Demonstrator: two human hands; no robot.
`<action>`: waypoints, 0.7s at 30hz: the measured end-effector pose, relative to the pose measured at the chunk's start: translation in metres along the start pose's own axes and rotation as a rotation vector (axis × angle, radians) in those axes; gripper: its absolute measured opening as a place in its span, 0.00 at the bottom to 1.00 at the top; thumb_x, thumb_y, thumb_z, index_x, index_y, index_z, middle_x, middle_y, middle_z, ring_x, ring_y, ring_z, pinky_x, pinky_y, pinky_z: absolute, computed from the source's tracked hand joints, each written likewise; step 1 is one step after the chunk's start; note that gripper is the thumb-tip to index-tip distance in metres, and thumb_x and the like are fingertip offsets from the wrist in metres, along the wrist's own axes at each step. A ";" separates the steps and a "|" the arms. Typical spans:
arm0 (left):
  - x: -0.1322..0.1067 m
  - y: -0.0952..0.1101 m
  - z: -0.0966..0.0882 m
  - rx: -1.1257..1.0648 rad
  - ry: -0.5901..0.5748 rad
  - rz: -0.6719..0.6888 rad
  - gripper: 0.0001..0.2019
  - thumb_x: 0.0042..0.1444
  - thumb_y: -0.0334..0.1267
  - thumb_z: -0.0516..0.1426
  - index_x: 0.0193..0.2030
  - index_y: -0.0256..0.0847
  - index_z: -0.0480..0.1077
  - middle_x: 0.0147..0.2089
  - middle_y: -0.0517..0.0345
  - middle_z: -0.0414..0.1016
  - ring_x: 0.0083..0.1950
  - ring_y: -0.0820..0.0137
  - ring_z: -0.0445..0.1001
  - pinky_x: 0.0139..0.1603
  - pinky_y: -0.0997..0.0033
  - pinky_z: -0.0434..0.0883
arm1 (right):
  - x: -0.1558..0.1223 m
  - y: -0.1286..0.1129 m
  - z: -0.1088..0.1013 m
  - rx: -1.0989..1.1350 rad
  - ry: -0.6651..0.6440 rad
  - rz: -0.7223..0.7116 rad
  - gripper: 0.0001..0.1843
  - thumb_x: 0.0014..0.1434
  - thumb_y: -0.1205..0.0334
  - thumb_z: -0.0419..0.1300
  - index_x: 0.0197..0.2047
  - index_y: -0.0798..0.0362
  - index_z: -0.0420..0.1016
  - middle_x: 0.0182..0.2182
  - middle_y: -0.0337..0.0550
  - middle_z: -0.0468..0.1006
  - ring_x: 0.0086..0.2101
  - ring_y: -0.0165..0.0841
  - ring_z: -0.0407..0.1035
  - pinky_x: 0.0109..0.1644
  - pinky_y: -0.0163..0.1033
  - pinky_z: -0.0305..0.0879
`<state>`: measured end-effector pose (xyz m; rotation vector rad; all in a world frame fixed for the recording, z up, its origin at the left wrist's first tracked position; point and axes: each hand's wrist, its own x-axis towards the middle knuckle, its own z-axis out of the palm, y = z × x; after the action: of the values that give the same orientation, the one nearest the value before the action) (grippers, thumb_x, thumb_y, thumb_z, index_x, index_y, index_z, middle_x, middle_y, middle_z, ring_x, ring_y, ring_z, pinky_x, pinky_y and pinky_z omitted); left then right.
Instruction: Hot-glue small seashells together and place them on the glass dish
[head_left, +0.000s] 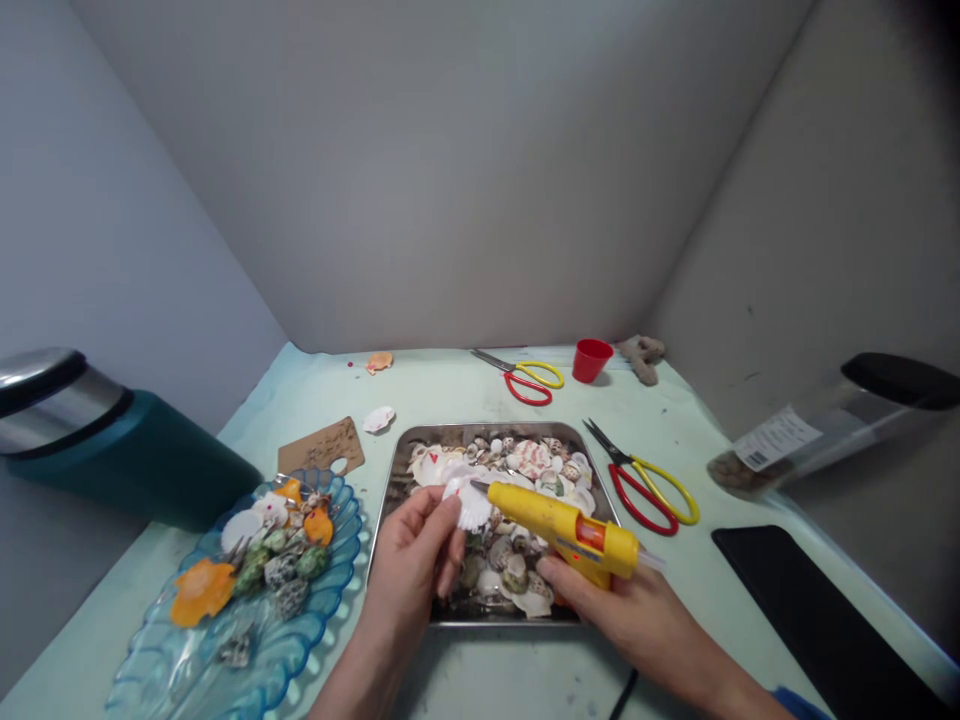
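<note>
White shell [469,508], ribbed: one, with a small red mark, raised above the front half of the metal tray [502,624]. Held by the left hand [412,540]; thumb and forefinger pinch its left edge, remaining fingers curled beneath.

Yellow glue gun [562,520]: one, in the right hand [622,600], fingers wrapped about the handle, thumb along the near side. Position of the trigger finger: cannot be told. Dark nozzle directed left, at the upper face of the shell; contact or slight gap, not distinguishable. Clear stick projecting from the rear.

Tray contents: assorted shells [534,458], white, brown and speckled, heaped beneath both hands.

Left of tray: blue scalloped dish [277,660] bearing orange, white, green and grey pieces; brown card [315,448] with dark specks, behind the dish; teal bottle [135,455], tilted in view, at far left.

Beyond tray: loose white shell [379,419]; orange shell [379,362]; scissors [510,368] with red and yellow handles; red cup [591,361]; knobbly brown root [641,357].

Right of tray: second scissors [619,460], matching; clear container [817,430], black-lidded; black slab [817,610].
</note>
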<state>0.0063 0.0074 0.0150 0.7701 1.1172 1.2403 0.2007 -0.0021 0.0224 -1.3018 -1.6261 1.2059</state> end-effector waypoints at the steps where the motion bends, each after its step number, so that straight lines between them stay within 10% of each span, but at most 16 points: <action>1: 0.000 0.000 0.000 0.012 -0.005 -0.005 0.10 0.56 0.42 0.57 0.33 0.37 0.66 0.13 0.71 0.62 0.09 0.87 0.49 0.12 0.84 0.44 | 0.000 0.000 0.000 -0.011 0.006 0.001 0.13 0.54 0.53 0.61 0.40 0.50 0.80 0.34 0.42 0.82 0.34 0.38 0.75 0.51 0.47 0.69; 21: -0.002 0.001 0.000 -0.005 -0.009 -0.020 0.11 0.54 0.43 0.58 0.33 0.37 0.66 0.14 0.70 0.63 0.10 0.87 0.50 0.12 0.84 0.44 | 0.000 -0.007 -0.001 0.039 -0.009 -0.004 0.12 0.55 0.54 0.60 0.38 0.49 0.81 0.29 0.40 0.82 0.36 0.40 0.75 0.50 0.47 0.70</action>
<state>0.0062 0.0061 0.0163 0.7584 1.1119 1.2213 0.1993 -0.0023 0.0293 -1.2704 -1.6027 1.2367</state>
